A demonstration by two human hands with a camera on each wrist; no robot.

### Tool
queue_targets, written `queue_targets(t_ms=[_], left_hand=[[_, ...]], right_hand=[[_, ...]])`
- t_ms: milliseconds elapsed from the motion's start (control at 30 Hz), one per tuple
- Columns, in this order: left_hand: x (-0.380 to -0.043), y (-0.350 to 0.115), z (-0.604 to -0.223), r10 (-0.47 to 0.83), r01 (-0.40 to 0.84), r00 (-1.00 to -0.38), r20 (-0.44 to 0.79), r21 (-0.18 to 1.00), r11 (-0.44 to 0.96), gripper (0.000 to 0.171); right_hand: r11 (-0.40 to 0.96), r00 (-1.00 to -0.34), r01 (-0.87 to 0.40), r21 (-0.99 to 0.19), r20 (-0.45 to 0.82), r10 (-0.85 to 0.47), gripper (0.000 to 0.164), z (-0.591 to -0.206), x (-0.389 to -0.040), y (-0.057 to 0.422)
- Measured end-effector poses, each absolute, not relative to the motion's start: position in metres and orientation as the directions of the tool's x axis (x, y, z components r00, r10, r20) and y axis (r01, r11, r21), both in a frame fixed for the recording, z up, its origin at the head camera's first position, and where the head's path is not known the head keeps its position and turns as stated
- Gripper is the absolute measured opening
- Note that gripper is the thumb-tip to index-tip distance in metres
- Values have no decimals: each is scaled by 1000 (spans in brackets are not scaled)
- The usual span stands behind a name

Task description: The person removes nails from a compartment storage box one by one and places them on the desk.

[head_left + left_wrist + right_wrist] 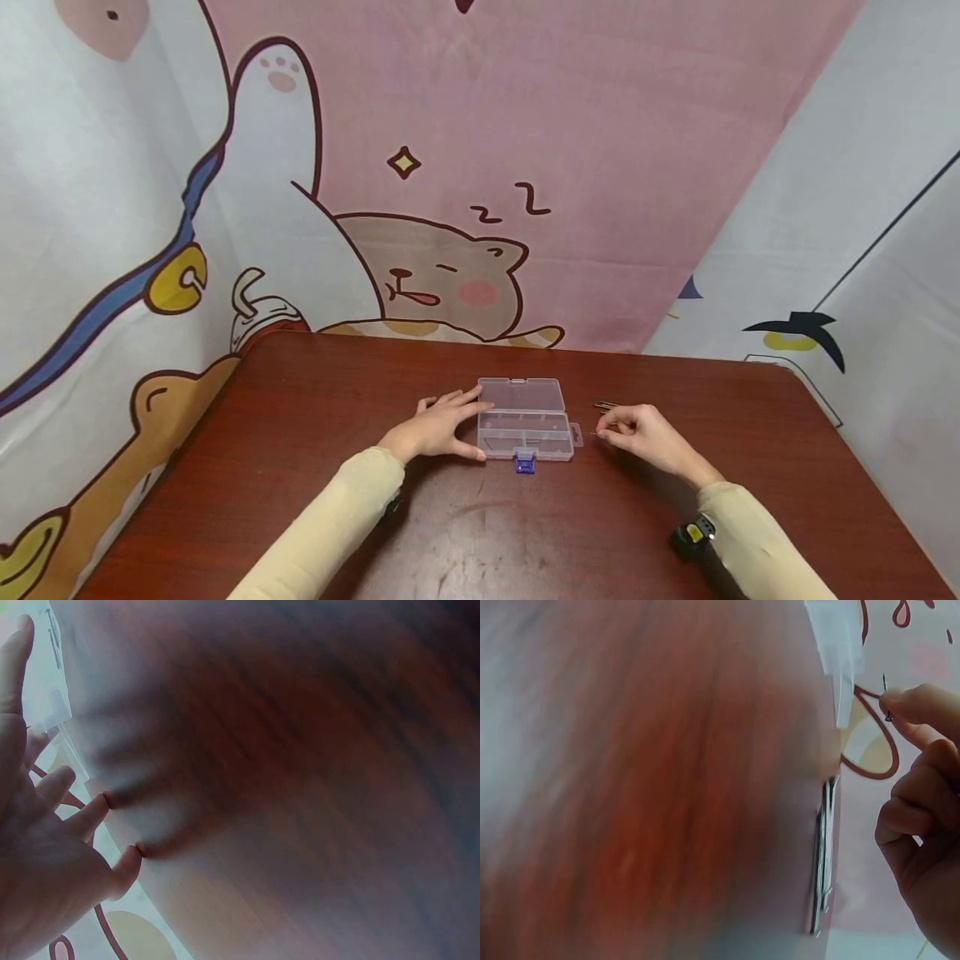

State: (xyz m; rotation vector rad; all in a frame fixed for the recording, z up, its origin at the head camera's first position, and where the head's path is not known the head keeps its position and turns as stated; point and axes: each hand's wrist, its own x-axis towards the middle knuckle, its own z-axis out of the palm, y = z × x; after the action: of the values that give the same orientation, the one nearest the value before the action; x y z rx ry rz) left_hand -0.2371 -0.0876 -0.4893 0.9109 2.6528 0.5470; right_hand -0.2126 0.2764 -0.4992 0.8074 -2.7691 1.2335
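Observation:
A clear plastic compartment box lies on the table with its lid folded back and a blue latch at the front. Thin dark pieces lie in its front compartments. My left hand rests at the box's left side, fingers spread, thumb by the front corner. In the left wrist view the same hand shows its fingers extended. Right of the box, my right hand pinches a small thin nail between thumb and index finger, its point sticking out past the fingertips.
Several long nails lie together on the table behind my right hand; the right wrist view shows these nails side by side. The dark red wooden table ends at a cartoon-printed cloth at the back and sides.

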Motion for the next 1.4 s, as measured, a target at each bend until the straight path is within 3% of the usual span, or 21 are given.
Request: queue_targets(t_ms=[333, 733, 1400], left_hand=[[-237, -88, -492, 630, 525, -763, -145, 431, 734, 82], [-236, -87, -491, 631, 521, -762, -148, 438, 732, 81], [-236, -89, -492, 634, 531, -762, -133, 431, 729, 81]], right_hand=[[609, -855, -493, -622, 215, -472, 8, -505, -206, 295], [673, -891, -429, -602, 160, -424, 11, -507, -206, 313], [609, -945, -303, -733, 148, -292, 6, -496, -203, 276]])
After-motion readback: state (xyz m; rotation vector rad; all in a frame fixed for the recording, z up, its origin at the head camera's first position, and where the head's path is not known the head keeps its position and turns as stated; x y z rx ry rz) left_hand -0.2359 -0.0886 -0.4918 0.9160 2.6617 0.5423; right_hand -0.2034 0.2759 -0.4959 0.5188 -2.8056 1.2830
